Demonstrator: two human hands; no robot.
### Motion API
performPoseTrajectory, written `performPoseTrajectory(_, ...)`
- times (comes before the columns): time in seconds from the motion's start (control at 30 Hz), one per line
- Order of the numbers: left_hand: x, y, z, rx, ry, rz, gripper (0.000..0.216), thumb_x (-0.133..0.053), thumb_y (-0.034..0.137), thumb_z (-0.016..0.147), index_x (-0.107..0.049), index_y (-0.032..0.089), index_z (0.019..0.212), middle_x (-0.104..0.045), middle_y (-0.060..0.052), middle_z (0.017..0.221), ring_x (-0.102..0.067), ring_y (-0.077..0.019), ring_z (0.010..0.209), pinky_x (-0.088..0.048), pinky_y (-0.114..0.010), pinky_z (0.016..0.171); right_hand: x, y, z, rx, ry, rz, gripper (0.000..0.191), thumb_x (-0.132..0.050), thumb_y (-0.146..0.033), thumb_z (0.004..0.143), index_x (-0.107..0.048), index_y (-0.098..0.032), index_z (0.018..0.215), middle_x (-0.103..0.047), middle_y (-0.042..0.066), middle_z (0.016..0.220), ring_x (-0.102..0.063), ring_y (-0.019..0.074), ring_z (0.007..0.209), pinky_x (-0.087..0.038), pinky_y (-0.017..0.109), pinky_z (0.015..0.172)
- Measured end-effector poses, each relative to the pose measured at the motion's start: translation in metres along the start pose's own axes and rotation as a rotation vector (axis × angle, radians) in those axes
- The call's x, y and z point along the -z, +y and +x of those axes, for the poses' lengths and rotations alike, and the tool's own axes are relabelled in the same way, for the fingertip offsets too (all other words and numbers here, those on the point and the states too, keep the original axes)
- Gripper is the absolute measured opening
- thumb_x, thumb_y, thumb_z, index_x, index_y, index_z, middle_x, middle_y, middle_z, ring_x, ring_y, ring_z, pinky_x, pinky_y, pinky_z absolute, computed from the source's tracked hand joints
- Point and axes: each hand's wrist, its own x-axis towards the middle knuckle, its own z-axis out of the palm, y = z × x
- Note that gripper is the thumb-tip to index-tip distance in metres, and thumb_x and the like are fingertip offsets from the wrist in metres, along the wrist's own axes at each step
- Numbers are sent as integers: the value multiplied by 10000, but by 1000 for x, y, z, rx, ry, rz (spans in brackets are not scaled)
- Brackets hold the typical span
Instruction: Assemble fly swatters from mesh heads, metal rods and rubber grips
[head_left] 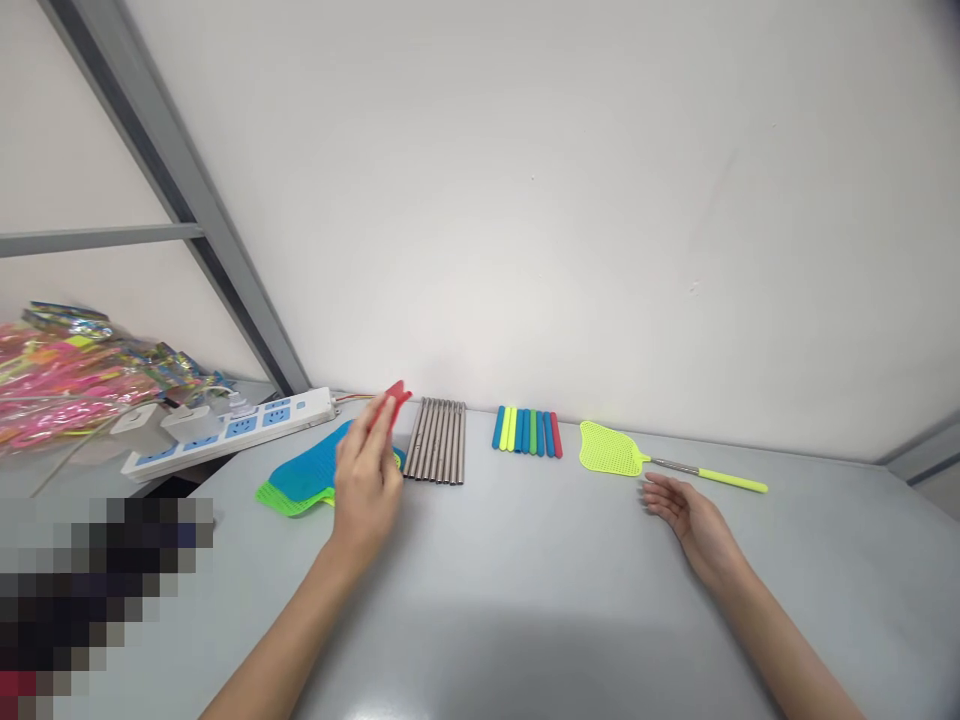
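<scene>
My left hand (366, 480) is raised above the grey table (525, 560), its fingertips pinched on a red swatter head (394, 400). Under it lies a stack of blue and green swatter heads (300, 480). To their right sits a row of several metal rods (439, 440), then a row of coloured handle grips (526, 430). A finished yellow-green fly swatter (660, 460) lies further right. My right hand (686, 515) rests on the table just below that swatter, palm up with fingers loosely apart, holding nothing.
A white and blue power strip (232, 430) runs along the table's left back edge. A heap of pink and shiny packaged items (75, 380) lies at far left. A white wall and a grey slanted beam (187, 200) stand behind.
</scene>
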Motion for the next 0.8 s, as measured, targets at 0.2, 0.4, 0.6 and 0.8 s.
performPoseTrajectory(0.2, 0, 37, -32, -483, -258, -240, 606, -257, -22, 745, -260, 266, 1278, -436, -13, 1250, -309, -185, 1192, -270, -388, 947, -22, 3, -16, -43, -190, 27, 244, -523, -273, 723, -618, -111, 879, -627, 84, 792, -581, 155, 705, -481, 255, 677)
performPoseTrajectory(0.4, -8, 66, -57, -804, -640, -357, 507, -271, 21, 799, -350, 273, 1232, -413, 44, 1268, -244, -135, 1222, -255, -319, 963, -65, 2, -58, -334, -567, 211, 362, -466, -402, 758, -606, -110, 919, -630, 102, 841, -578, 184, 805, -424, 313, 761)
performPoseTrajectory(0.6, -18, 70, -61, -752, -826, -357, 548, -314, 20, 777, -324, 315, 1238, -298, 36, 1337, -221, -153, 1232, -241, -370, 979, -83, 6, -81, -483, -636, 250, 329, -524, -319, 744, -559, -124, 1007, -627, 97, 907, -578, 206, 859, -416, 334, 787)
performPoseTrajectory(0.8, -32, 48, -58, -391, -696, -131, 461, -331, 199, 834, -245, 258, 1282, -222, -48, 1371, -202, -197, 1237, -263, -394, 968, -81, 8, -76, -505, -544, 277, 332, -526, -311, 742, -550, -105, 1002, -600, 115, 984, -568, 198, 892, -424, 312, 804)
